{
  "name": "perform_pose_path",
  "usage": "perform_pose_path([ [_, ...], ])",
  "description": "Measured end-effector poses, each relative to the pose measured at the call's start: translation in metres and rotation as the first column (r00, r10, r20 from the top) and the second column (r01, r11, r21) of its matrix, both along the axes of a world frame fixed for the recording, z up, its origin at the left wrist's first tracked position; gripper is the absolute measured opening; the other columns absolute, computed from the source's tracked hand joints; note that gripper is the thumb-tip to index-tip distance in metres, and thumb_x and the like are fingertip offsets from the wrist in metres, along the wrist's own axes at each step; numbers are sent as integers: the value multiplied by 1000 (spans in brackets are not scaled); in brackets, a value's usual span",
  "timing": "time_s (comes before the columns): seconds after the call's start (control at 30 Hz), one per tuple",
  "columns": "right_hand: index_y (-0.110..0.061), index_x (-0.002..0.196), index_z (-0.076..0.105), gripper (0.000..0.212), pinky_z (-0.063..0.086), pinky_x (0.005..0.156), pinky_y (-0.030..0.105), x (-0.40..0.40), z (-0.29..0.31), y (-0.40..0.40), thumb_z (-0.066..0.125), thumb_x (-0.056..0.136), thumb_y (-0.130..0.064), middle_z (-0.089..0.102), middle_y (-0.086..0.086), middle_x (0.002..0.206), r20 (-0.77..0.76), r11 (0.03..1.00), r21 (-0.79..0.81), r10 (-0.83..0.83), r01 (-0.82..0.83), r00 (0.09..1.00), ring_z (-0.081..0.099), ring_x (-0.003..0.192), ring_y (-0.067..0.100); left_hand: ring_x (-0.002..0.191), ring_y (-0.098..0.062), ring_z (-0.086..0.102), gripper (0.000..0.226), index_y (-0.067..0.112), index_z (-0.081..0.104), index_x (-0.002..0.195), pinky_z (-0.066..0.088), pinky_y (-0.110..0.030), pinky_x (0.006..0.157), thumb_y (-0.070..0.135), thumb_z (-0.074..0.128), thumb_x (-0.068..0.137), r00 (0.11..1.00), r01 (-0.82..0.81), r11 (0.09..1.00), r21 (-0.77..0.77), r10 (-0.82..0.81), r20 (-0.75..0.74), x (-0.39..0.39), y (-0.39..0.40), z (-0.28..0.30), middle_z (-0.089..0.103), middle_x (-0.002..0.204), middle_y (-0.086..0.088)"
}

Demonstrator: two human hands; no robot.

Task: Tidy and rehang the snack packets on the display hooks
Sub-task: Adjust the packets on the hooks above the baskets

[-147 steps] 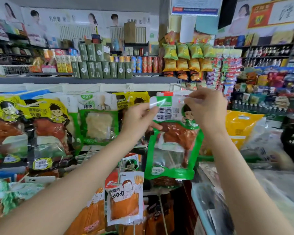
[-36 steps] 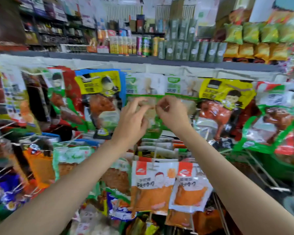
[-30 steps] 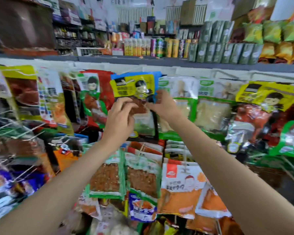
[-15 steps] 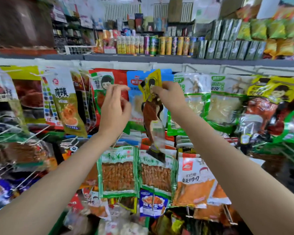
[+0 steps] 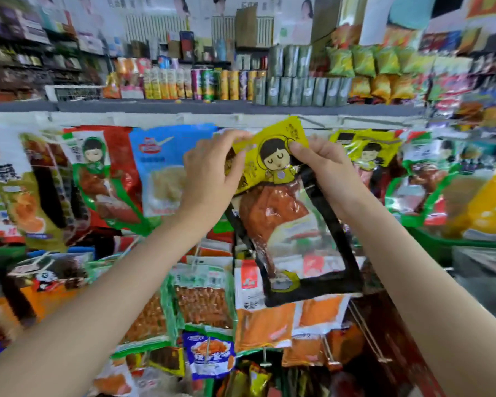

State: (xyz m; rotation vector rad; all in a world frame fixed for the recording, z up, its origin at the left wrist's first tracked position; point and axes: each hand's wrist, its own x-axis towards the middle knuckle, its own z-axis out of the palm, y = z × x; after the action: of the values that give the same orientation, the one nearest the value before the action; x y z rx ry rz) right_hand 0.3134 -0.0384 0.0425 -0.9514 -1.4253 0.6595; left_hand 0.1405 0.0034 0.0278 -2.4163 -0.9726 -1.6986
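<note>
You have one yellow-topped snack packet point(image 5: 281, 213) up in front of the rack, held by both hands at its yellow header. Your left hand point(image 5: 212, 179) pinches the header's left edge, thumb on the front and fingers curled behind; your right hand point(image 5: 327, 167) pinches the right side, thumb pressed beside the cartoon face. The packet hangs tilted below your hands, its black-framed clear body showing red-brown meat, and it covers the tops of two orange packets point(image 5: 265, 322) below your right hand. Left of your left hand one blue packet point(image 5: 163, 167) hangs, then one red and green packet point(image 5: 103, 179) further left. Right of your right hand, one more yellow-topped packet point(image 5: 367, 153) hangs. Whether the held packet sits on a hook, you cannot tell. Above your hands runs a grey shelf point(image 5: 155, 106).
</note>
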Motion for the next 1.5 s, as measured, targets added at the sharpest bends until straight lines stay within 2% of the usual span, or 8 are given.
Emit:
perform_pose_path([
  [0.23,8,64,52,40,27,38,11,131,-21,-27,58,89,-22,37,-12,37,-20,978,-73,-199,197,980,32,33,2,84,-17,64,11,19,59,77,43,-23,78,14,68,81,961,273,853,-444,-227,156,129,3,1,63,79,2],
  [0.37,-17,67,69,17,51,69,32,177,-17,-32,66,84,-20,71,-7,63,-35,956,-19,-295,294,955,64,69,20,87,-9,60,11,21,60,76,45,-25,86,15,68,81,947,319,871,-375,-274,170,191,-9,6,62,81,9],
  [0.57,-3,79,67,14,54,57,22,201,-2,-25,61,88,-12,68,-12,56,-110,912,61,-398,406,911,63,55,4,92,-5,59,7,13,65,89,43,-18,86,17,65,84,950,294,898,-328,-236,204,233,-8,27,63,91,8],
  [0.77,9,73,60,53,48,69,62,208,-1,1,63,72,-45,62,36,81,-41,856,81,-508,510,860,60,65,41,82,1,58,6,15,62,90,44,-12,80,15,65,84,936,335,865,-375,-258,241,236,-2,31,62,88,10],
  [0.97,2,63,56,36,42,53,36,205,2,18,63,84,-26,55,23,62,163,848,111,-530,519,832,46,56,20,93,-8,59,14,9,65,99,44,-15,82,11,62,85,950,287,810,-511,-170,263,225,21,21,65,96,3],
  [1.13,-6,103,51,16,29,62,28,196,-14,32,54,87,-9,52,11,91,309,678,268,-733,684,606,48,78,25,124,-25,37,60,14,40,133,29,-36,106,19,67,80,919,-286,957,-54,258,-298,220,37,-8,42,132,-9],
  [1.37,-14,116,44,50,40,78,41,181,-46,47,56,69,-2,48,20,118,298,352,634,-933,688,202,46,102,36,119,-34,43,84,22,30,139,41,-45,99,-1,69,68,837,-330,919,217,391,-383,198,49,-41,41,134,-19],
  [1.5,-18,125,51,50,36,98,54,179,-73,56,59,78,-35,42,17,141,500,420,701,-866,577,22,37,128,42,135,-31,26,87,28,17,146,28,-49,106,-9,56,77,689,-276,945,175,321,-650,195,46,-59,22,151,-9],
])
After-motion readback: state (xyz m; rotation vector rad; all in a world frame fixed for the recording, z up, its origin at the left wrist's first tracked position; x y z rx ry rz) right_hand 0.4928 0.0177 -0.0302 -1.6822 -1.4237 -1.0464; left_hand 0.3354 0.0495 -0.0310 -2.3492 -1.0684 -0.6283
